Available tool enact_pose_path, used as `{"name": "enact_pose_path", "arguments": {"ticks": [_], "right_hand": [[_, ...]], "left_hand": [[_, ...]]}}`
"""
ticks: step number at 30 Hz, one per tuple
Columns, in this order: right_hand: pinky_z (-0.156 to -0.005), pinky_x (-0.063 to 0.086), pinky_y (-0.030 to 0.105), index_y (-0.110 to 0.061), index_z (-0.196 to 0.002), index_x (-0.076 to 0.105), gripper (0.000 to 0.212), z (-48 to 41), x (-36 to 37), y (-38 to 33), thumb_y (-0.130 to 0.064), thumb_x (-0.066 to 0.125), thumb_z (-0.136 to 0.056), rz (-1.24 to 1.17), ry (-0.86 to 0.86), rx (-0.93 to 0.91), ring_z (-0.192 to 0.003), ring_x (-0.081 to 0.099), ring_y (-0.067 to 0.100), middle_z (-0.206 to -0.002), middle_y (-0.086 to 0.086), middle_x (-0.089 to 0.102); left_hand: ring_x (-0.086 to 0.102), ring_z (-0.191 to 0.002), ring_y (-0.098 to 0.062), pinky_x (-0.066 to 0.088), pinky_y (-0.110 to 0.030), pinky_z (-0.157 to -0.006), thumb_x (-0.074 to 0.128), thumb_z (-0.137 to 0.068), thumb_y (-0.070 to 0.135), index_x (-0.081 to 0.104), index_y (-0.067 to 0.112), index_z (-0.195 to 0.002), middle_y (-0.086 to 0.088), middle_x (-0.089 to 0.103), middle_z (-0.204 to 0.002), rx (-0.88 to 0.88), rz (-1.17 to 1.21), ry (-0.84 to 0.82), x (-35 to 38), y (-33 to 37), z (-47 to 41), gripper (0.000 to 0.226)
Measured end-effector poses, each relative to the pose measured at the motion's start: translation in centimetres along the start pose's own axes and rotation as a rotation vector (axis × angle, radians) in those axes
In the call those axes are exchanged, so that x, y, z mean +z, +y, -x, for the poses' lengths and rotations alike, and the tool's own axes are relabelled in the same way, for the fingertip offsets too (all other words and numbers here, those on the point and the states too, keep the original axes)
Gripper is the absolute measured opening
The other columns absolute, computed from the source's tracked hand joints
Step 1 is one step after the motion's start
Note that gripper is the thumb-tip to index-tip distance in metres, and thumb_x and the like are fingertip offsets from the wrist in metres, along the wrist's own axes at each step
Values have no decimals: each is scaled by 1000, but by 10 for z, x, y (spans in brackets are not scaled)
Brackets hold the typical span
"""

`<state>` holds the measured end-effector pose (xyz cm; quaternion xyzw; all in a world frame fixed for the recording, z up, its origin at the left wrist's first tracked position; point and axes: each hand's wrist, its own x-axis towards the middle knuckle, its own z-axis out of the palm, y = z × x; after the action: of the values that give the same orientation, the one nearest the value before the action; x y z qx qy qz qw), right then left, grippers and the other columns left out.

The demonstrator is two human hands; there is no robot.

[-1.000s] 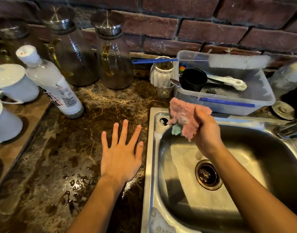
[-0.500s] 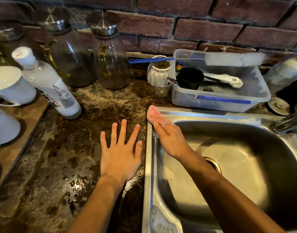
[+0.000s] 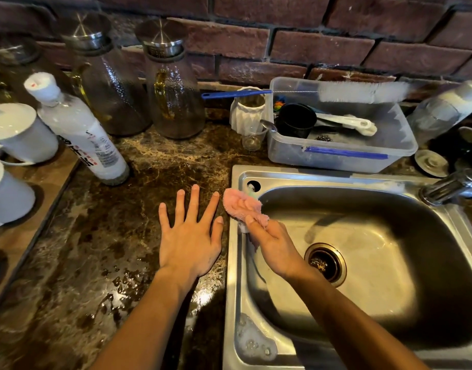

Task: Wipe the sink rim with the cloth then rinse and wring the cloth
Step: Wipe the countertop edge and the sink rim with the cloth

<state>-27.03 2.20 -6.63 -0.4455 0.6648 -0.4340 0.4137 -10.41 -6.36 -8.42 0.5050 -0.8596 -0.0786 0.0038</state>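
A pink cloth (image 3: 241, 205) lies pressed on the left rim of the steel sink (image 3: 233, 276), near its back left corner. My right hand (image 3: 273, 244) grips the cloth from the basin side, with its fingers under and around the cloth's near edge. My left hand (image 3: 190, 236) rests flat on the wet marble counter just left of the sink, fingers spread, holding nothing. Soap foam (image 3: 255, 340) sits on the rim's front left corner. The drain (image 3: 325, 263) shows in the middle of the basin.
A clear plastic tub (image 3: 339, 156) with a black cup, utensils and a bottle brush stands behind the sink. The tap (image 3: 452, 185) is at the right. Two glass pitchers (image 3: 173, 97), a white bottle (image 3: 81, 132), a small glass (image 3: 253, 138) and white mugs (image 3: 18, 133) crowd the counter's back and left.
My right hand brought the cloth down from above the basin onto the sink's back left corner, then slid it forward along the left rim. My left hand has stayed flat on the counter.
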Motion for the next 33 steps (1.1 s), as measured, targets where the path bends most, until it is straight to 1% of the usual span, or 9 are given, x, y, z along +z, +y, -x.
{"name": "enact_pose_path", "arguments": {"ticks": [4,8,10,14,18,20,23,29,33], "right_hand": [[-106,43,19,-17,-135,63,38,12,3,1,-28,47,-103,-82,18,10,-120,60,-3,-122,-22,70],[-78,44,8,-21,-103,70,27,35,4,1,-16,43,-106,-120,-21,68,-80,60,-17,-75,-34,67],[-78,44,7,-18,-113,71,29,45,5,4,-19,42,-106,-132,-70,75,-80,60,-16,-77,-35,68],[-73,40,5,-32,-79,61,37,72,3,0,-15,42,-106,-161,-144,95,-66,54,-19,-60,-31,61],[-94,47,25,-31,-96,75,25,107,0,12,-35,52,-102,-85,-247,140,-93,67,-8,-94,-24,75],[-110,44,35,-25,-123,72,32,120,1,13,-38,54,-100,-140,-295,171,-118,65,7,-123,-10,73],[-118,35,37,-19,-135,64,41,135,2,7,-36,54,-99,-162,-359,148,-131,57,10,-138,-7,64],[-101,40,11,-36,-116,71,27,146,-9,5,-20,54,-103,-8,-436,152,-108,61,-14,-120,-22,68],[-105,41,19,-50,-94,76,31,148,-14,-3,-27,56,-100,67,-453,101,-109,63,-7,-108,-31,71]], "left_hand": [[-4,-156,-28,0,-60,-122,5,-99,54,2,42,-158,0,-1,-170,22,12,-32,-4,-4,2,60],[0,-156,-27,1,-58,-122,7,-99,52,7,39,-159,-1,3,-170,16,8,-30,-11,-5,28,61],[0,-156,-27,1,-57,-122,7,-99,52,7,38,-159,-1,3,-170,-8,15,-28,-12,-6,52,61],[0,-156,-27,0,-56,-122,6,-100,52,7,38,-159,-1,2,-170,-73,39,-32,-12,-6,104,61],[1,-156,-29,1,-57,-122,7,-101,53,8,38,-159,-2,2,-170,-88,11,-34,-12,0,150,61],[0,-156,-29,0,-57,-122,7,-101,54,7,39,-159,-2,1,-170,-94,16,-37,-13,5,167,60],[-6,-156,-28,-4,-56,-121,7,-101,53,3,41,-159,0,-5,-170,-127,32,-63,-11,15,193,59],[-8,-156,-25,-4,-56,-122,3,-100,53,-2,42,-158,4,-7,-169,-188,36,-101,0,29,226,59],[-7,-156,-23,-2,-56,-122,5,-101,51,2,43,-158,6,-5,-169,-211,57,-78,6,31,231,58]]}}
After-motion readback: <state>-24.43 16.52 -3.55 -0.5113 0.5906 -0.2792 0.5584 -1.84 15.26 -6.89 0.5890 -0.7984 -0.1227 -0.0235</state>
